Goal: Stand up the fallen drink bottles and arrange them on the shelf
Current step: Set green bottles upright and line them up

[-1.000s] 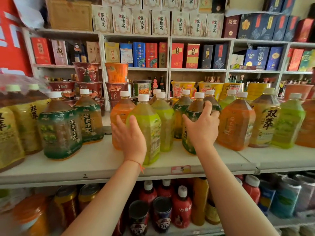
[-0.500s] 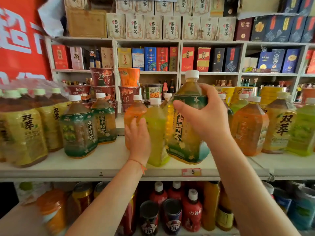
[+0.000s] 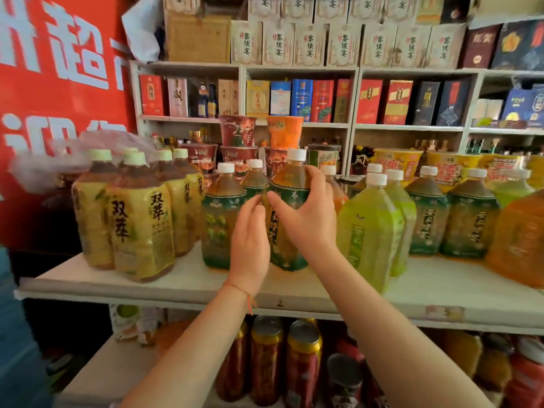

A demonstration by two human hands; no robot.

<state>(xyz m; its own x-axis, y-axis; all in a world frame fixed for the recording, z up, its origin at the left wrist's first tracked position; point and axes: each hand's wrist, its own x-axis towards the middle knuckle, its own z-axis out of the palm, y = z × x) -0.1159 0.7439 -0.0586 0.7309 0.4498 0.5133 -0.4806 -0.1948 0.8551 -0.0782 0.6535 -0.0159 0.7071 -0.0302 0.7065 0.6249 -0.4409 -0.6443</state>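
I've carried the green-labelled plastic tea bottle [image 3: 290, 213] left, now upright beside matching green ones on the white shelf [image 3: 176, 285]; right hand [image 3: 306, 219] grips it, left hand [image 3: 250, 240] flat alongside. Nearly placed.

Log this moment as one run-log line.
right hand: grips green-label bottle | left hand: open against bottle's left side | bottle: upright on shelf | step: placing
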